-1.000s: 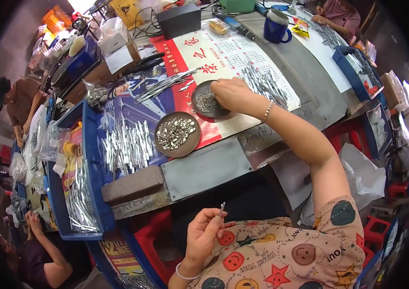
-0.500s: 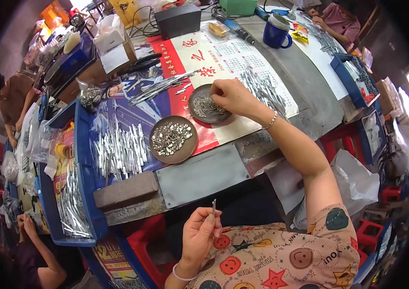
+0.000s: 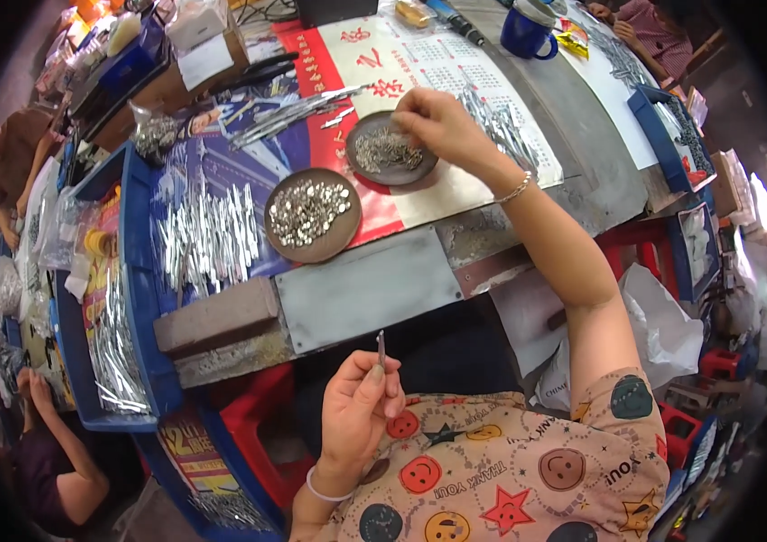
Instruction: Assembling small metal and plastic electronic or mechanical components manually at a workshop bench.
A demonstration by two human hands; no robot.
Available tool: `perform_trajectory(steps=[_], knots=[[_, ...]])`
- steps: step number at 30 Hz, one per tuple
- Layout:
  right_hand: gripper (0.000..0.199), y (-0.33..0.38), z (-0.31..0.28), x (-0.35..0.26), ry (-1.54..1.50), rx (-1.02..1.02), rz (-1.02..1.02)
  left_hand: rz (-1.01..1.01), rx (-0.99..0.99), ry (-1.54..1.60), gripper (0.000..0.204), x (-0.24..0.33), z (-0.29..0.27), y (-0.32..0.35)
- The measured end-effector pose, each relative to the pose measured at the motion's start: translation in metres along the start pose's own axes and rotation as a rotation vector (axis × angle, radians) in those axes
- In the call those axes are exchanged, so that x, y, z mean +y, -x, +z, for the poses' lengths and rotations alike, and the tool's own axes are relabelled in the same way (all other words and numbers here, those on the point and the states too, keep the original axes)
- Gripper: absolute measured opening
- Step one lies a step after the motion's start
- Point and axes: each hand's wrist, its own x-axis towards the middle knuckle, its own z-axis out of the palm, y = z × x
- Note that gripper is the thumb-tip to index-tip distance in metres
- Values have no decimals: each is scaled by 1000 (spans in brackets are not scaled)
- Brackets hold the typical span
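The right hand [image 3: 442, 132] has drawn back from over the small metal pieces [image 3: 387, 147] to the dish's [image 3: 390, 178] far right rim. The left hand [image 3: 356, 405] has moved leftward and nearer the bench's [image 3: 582, 135] front edge; its thin metal strip [image 3: 381, 351], earlier leaning right, now points nearly straight up.

Right hand [image 3: 437, 125] extended forward, left hand [image 3: 358, 402] close to the torso [image 3: 519, 443].
The right arm [image 3: 557, 239] is bent, fingers [image 3: 409, 117] gathered together; the left forearm [image 3: 313, 515] rises, thumb [image 3: 369, 387] pressed against curled fingers.
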Motion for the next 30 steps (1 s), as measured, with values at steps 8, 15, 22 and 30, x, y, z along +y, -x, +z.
perform_trajectory(steps=[8,15,22,30], knots=[[11,44,2,-33,-330,-81,167,-160,-112,327,16,-1,-10,-3],[10,150,40,-68,-406,-324,105,-272,-140,459,16,-4,-14,-8],[12,180,52,-78,-288,-347,-153,-306,-118,498,19,-6,-14,-9],[21,191,63,-76,-204,-210,-234,-335,-95,458,16,-9,-10,-9]])
